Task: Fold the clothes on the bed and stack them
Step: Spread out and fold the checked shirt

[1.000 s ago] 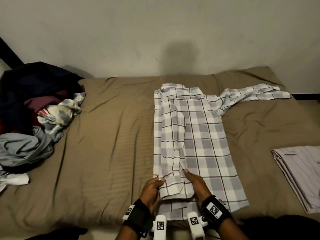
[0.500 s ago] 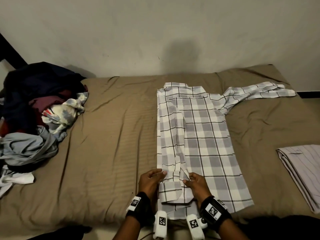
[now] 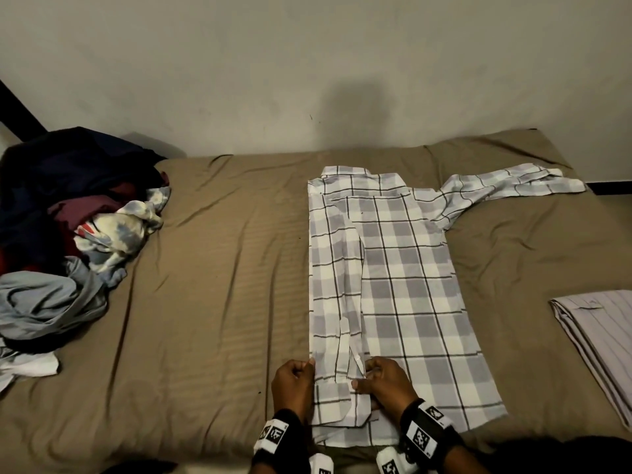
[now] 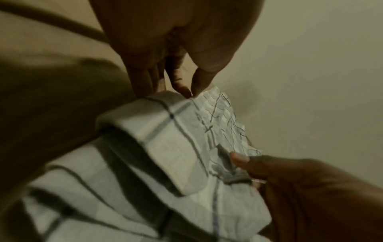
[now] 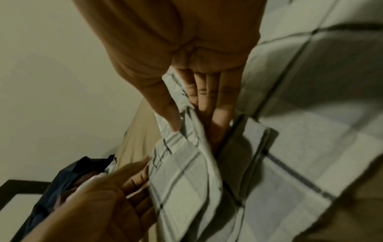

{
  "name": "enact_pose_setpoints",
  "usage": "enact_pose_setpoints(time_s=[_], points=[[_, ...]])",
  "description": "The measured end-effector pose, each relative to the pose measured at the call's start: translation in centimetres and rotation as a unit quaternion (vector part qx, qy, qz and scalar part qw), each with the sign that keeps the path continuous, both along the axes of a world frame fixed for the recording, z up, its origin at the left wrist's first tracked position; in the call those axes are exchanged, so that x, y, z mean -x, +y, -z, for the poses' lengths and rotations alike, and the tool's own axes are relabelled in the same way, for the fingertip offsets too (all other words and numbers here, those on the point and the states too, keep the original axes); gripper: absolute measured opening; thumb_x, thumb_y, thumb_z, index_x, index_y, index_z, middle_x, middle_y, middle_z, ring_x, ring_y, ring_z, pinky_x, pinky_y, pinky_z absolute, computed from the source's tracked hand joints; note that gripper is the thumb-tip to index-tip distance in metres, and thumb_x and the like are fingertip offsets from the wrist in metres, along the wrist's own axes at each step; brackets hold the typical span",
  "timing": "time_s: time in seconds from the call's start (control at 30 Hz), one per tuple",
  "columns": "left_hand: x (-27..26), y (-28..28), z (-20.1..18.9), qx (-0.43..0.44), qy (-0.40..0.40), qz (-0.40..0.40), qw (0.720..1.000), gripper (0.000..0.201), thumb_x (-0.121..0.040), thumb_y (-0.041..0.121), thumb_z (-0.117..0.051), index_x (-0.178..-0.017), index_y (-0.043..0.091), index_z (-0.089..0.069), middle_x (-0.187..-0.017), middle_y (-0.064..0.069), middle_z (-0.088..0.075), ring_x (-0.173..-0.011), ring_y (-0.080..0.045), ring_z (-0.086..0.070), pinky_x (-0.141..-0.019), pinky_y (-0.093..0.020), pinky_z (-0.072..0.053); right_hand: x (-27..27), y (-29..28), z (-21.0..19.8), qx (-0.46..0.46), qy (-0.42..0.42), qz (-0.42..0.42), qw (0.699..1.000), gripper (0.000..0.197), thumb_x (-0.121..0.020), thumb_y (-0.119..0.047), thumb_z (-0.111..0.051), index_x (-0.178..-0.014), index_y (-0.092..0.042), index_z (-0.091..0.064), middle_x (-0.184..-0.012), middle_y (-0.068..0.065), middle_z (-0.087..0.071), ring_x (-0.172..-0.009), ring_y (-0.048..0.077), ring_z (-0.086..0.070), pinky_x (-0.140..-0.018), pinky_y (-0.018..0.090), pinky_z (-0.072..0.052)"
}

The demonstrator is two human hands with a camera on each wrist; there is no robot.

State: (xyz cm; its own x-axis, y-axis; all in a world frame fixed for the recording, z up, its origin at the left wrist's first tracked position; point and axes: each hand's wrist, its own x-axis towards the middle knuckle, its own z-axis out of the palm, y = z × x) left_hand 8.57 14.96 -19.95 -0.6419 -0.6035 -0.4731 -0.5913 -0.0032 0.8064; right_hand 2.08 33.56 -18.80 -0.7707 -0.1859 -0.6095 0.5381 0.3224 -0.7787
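Plaid shirt [image 3: 403,285] spread flat on tan bedsheet [image 3: 212,302], centre-right of head view, collar toward 12 o'clock by the wall, hem toward 6 o'clock. Left side panel already folded inward, with its sleeve laid lengthwise on top; cuff [image 3: 337,398] down near the hem. Other sleeve [image 3: 506,186] stretched out toward 2 o'clock, unfolded. Left hand [image 3: 294,388] at 6 o'clock of shirt, thumb and forefinger pinching the folded left edge beside the cuff; confirmed in left wrist view, fingertips [image 4: 182,88] closed on cloth edge. Right hand [image 3: 386,384] just beside, at the cuff's right edge, thumb on top and fingers under the fabric, gripping the cuff; same in right wrist view [image 5: 199,98]. Hands close together, not touching. Heap of unfolded clothes [image 3: 68,241] at 9 o'clock, well apart from shirt. Folded striped garment [image 3: 602,340] at 3 o'clock, near the bed's right edge.
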Motion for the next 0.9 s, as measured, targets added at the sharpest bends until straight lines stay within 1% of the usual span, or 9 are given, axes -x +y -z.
enact_pose_setpoints(time_s=[0.13, 0.27, 0.37, 0.5, 0.6, 0.73, 0.8, 0.83, 0.9], points=[[0.6, 0.5, -0.5, 0.082, -0.007, 0.023, 0.996, 0.036, -0.069, 0.039, -0.091, -0.07, 0.019, -0.061, -0.066, 0.002, -0.067, -0.064, -0.013, -0.064, -0.058, -0.026, -0.046, -0.5, -0.5, -1.1, -0.063, 0.044, 0.021, 0.997, 0.03, -0.072, 0.004, -0.082, -0.089, -0.009, -0.061, -0.08, 0.014, -0.068, -0.061, 0.029, -0.07, -0.048, 0.042, -0.058], [1.0, 0.4, 0.1, 0.102, -0.032, 0.059, 0.993, 0.033, -0.067, 0.022, -0.093, -0.074, 0.021, -0.061, -0.066, 0.005, -0.067, -0.064, -0.01, -0.064, -0.055, -0.014, -0.041, -1.2, -0.9, -1.4, -0.081, 0.084, 0.02, 0.993, 0.039, -0.07, 0.012, -0.072, -0.09, -0.019, -0.059, -0.08, 0.016, -0.064, -0.046, 0.028, -0.061, -0.043, 0.041, -0.055], [1.1, 0.2, -0.1, 0.083, -0.021, 0.038, 0.996, 0.025, -0.071, 0.022, -0.09, -0.075, 0.022, -0.066, -0.069, 0.006, -0.07, -0.069, -0.014, -0.069, -0.06, -0.02, -0.048, -1.2, -0.8, -1.2, -0.078, 0.145, 0.008, 0.986, 0.046, -0.062, 0.005, -0.082, -0.09, -0.026, -0.063, -0.068, 0.009, -0.064, -0.058, 0.021, -0.064, -0.061, 0.045, -0.061], [-0.5, 1.7, -0.9, 0.193, 0.005, 0.137, 0.972, 0.028, -0.078, 0.017, -0.083, -0.094, 0.022, -0.06, -0.09, 0.005, -0.065, -0.083, -0.016, -0.064, -0.069, -0.026, -0.046, -2.6, -1.6, -1.2, -0.016, 0.115, -0.022, 0.993, 0.024, -0.073, -0.002, -0.083, -0.087, -0.016, -0.068, -0.069, 0.008, -0.067, -0.06, 0.015, -0.064, -0.058, 0.032, -0.058], [-1.9, 2.9, -1.2, 0.277, 0.033, 0.233, 0.932, 0.037, -0.077, 0.01, -0.077, -0.109, 0.021, -0.061, -0.108, 0.0, -0.059, -0.096, -0.019, -0.059, -0.078, -0.032, -0.05, -3.9, -2.1, 0.1, -0.002, 0.044, -0.054, 0.998, 0.015, -0.084, 0.004, -0.066, -0.082, -0.01, -0.072, -0.076, 0.01, -0.072, -0.07, 0.024, -0.07, -0.058, 0.038, -0.059], [-1.2, 2.6, -0.6, 0.286, 0.043, 0.287, 0.913, 0.042, -0.076, 0.007, -0.072, -0.115, 0.02, -0.064, -0.115, -0.001, -0.06, -0.106, -0.024, -0.061, -0.081, -0.032, -0.053, -3.4, -1.7, 0.1, 0.111, -0.021, 0.001, 0.994, 0.01, -0.084, 0.01, -0.058, -0.085, 0.008, -0.068, -0.081, 0.029, -0.068, -0.072, 0.037, -0.064, -0.055, 0.035, -0.055], [-0.2, 2.6, 0.1, 0.307, 0.074, 0.327, 0.891, 0.048, -0.075, 0.01, -0.076, -0.121, 0.016, -0.065, -0.127, -0.005, -0.062, -0.12, -0.03, -0.06, -0.089, -0.037, -0.057, -2.5, -1.7, -1.0, 0.143, 0.008, 0.038, 0.989, 0.01, -0.083, 0.008, -0.057, -0.085, 0.01, -0.066, -0.082, 0.03, -0.068, -0.071, 0.036, -0.064, -0.056, 0.034, -0.053], [0.4, 2.7, 0.6, 0.32, 0.084, 0.349, 0.877, 0.052, -0.08, 0.018, -0.077, -0.129, 0.014, -0.062, -0.139, -0.009, -0.058, -0.133, -0.034, -0.052, -0.102, -0.041, -0.053, -1.8, -1.6, -1.5, 0.132, 0.045, 0.042, 0.989, 0.013, -0.084, 0.011, -0.055, -0.085, 0.007, -0.067, -0.083, 0.026, -0.07, -0.074, 0.034, -0.065, -0.059, 0.033, -0.053], [1.7, 3.1, 1.4, 0.335, 0.091, 0.393, 0.852, 0.067, -0.095, 0.043, -0.061, -0.151, 0.013, -0.042, -0.165, -0.011, -0.028, -0.154, -0.031, -0.021, -0.125, -0.041, -0.024, 0.5, -1.6, -2.1, 0.029, 0.194, -0.034, 0.98, 0.026, -0.088, 0.012, -0.051, -0.087, -0.006, -0.069, -0.089, 0.008, -0.073, -0.085, 0.022, -0.069, -0.073, 0.031, -0.055]])
